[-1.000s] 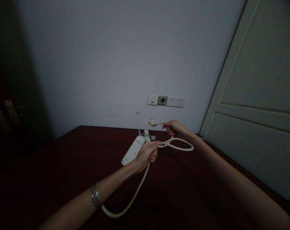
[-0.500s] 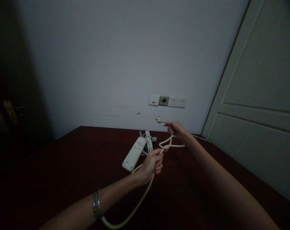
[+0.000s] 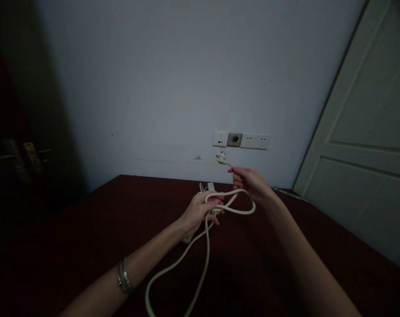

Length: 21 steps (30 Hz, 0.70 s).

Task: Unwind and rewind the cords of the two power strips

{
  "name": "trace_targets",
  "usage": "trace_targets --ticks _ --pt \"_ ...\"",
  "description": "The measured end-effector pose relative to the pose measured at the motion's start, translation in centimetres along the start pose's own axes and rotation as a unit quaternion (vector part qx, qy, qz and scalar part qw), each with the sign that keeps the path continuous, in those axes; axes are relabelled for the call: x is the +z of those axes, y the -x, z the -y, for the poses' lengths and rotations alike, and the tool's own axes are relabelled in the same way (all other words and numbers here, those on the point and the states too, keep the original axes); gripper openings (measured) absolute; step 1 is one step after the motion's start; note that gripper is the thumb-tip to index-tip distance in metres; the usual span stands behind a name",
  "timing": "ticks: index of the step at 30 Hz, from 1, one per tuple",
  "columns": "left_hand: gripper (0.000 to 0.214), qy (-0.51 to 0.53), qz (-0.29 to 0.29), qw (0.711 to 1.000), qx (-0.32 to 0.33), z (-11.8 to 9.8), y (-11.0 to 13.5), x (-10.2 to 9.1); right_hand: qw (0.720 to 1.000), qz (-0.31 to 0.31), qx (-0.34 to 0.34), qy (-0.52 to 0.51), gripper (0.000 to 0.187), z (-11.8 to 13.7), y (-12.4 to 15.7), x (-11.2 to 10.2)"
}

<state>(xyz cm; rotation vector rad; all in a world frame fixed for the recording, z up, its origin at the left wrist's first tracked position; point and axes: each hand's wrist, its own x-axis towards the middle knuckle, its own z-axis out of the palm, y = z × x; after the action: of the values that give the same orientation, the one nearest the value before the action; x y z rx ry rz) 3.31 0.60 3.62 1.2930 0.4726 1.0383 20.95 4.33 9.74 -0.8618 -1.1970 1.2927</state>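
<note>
A cream power cord [image 3: 206, 251] hangs in long loops toward me. My left hand [image 3: 198, 209] is closed loosely on it, the cord passing over the thumb and between the fingers, some of which are partly extended. My right hand [image 3: 251, 181] pinches the cord just behind its plug [image 3: 221, 158], held up in front of the wall below the sockets, prongs pointing up. A loop of cord lies between both hands. Behind my left hand, a white power strip [image 3: 188, 239] is mostly hidden; the end of a second white strip [image 3: 211, 186] shows above the fingers.
The dark red table top [image 3: 137, 202] meets a pale wall [image 3: 153, 88]. On the wall sit a white socket plate [image 3: 255, 141], a grey outlet [image 3: 234, 139] and a white switch plate [image 3: 220, 138]. A panelled door [image 3: 361, 132] stands right; door handles [image 3: 33, 156] show at left.
My left hand has moved up and left, its fingers loosening around the cord, and now covers most of the power strip. The plug has tipped upward. The view has shifted slightly.
</note>
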Motion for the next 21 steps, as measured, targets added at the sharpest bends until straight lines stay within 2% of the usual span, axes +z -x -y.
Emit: trace_targets --ticks 5,9,12,14,17,21 --pt "0.027 0.037 0.027 0.998 0.049 -1.1 -0.1 -0.4 0.992 -0.017 0.075 -0.099 0.004 -1.0 -0.3 -2.4" --pt "0.031 0.075 -0.029 0.994 0.072 -1.3 -0.9 -1.1 0.976 -0.053 0.077 -0.197 0.013 -2.1 -0.6 -3.1" --pt "0.03 0.083 -0.099 0.99 0.056 -0.7 -1.9 -2.4 0.975 -0.076 0.028 -0.205 0.012 -1.8 -0.4 -3.0" --pt "0.028 0.067 -0.125 0.989 0.046 -0.1 -2.4 -3.2 0.979 -0.084 -0.011 -0.183 0.009 -0.9 0.2 -2.8" --pt "0.027 0.029 -0.126 0.991 0.037 0.8 -2.9 -3.8 0.987 -0.079 -0.07 -0.124 0.007 0.6 1.4 -2.3" --pt "0.022 -0.019 -0.108 0.994 -0.001 1.0 -2.7 -3.2 0.985 -0.079 -0.137 -0.071 0.009 2.3 3.1 -1.7"
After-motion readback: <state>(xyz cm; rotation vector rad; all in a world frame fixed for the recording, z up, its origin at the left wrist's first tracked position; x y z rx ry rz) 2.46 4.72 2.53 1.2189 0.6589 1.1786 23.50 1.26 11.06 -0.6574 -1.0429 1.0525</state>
